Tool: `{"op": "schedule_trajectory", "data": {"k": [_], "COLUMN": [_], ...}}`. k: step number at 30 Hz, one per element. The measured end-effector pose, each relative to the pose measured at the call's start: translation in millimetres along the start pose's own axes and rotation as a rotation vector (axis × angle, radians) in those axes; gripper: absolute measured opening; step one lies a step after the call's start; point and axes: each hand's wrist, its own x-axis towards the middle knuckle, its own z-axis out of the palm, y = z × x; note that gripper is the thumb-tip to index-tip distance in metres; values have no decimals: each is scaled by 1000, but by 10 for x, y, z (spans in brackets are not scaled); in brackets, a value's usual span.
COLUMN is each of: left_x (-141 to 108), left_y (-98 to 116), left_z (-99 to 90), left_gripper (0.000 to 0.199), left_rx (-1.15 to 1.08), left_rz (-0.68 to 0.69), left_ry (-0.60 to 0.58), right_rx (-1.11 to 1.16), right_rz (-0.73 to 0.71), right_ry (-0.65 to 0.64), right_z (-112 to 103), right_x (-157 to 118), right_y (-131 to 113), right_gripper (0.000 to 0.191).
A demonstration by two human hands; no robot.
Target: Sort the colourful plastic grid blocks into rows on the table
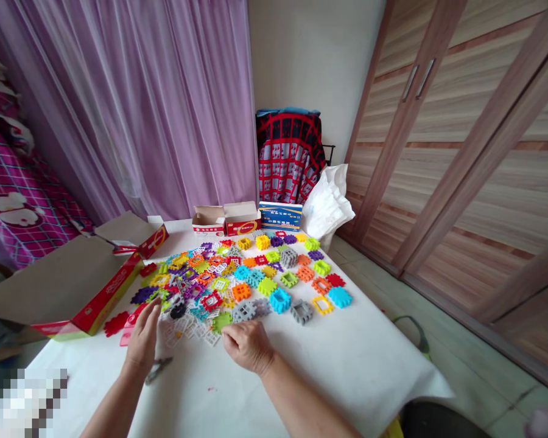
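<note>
White table (pixel 347 359) under the block pile (pixel 242 272), which sits right in front of both hands, probably for easy reach. Big open carton (pixel 112 292) left of the pile, likely out of the way. Left hand (pixel 141 340)'s at the pile's near-left corner, fingers loosely straight, nothing visibly held. Right hand (pixel 249 345)'s curled by the pile's near-edge green piece (pixel 220 321); can't tell if it's gripping anything.

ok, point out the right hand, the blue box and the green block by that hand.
Right hand (pixel 248 345): head view, back of hand.
Blue box (pixel 280 217): head view, printed front.
Green block (pixel 220 320): head view, upper face.
</note>
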Motion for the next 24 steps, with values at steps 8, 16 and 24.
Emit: {"op": "schedule_trajectory", "data": {"k": [8, 16, 24], "left_x": [126, 158, 192], "left_y": [123, -111, -27], "left_z": [-93, -139, 2], "left_gripper": [57, 44, 49], "left_rx": [-176, -56, -114], "left_rz": [-194, -199, -234], "left_ry": [-123, -76, -77], "right_rx": [114, 282, 276], "right_rz": [21, 3, 132], "right_ry": [46, 69, 189], "right_z": [-91, -186, -325], "right_x": [17, 74, 87], "right_y": [-32, -136, -1], "right_gripper": [18, 15, 12]}}
